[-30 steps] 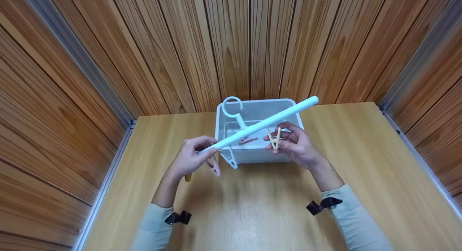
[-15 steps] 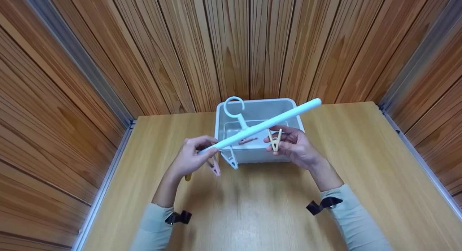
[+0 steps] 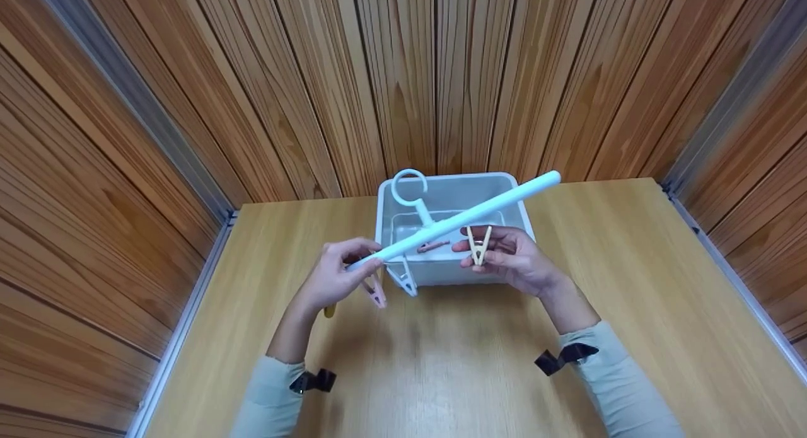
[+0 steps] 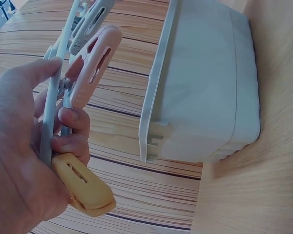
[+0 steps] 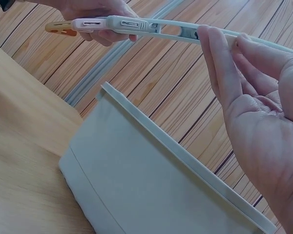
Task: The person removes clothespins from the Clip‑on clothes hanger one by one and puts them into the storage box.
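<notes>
Two hands share one white clip hanger bar point(image 3: 457, 217), long axis slanting from low left to high right over the white bin point(image 3: 514, 198). Left hand point(image 3: 334, 277) grips the bar's low end, fingers curled round it; pink peg point(image 3: 376, 292) and yellow peg point(image 4: 83, 187) hang beside those fingers, white peg point(image 3: 405, 280) just right of them. Ring hook point(image 3: 408, 187) rises off the bar near mid-length, above the bin's rear left corner. Right hand point(image 3: 514, 258) sits under the bar's middle, pinching a cream peg point(image 3: 478, 245) that hangs from the bar, tips pointing down. Right hand is the nearer to that peg; bar's far end point(image 3: 550, 177) is free. One pinkish peg point(image 3: 434, 244) lies inside the bin.
</notes>
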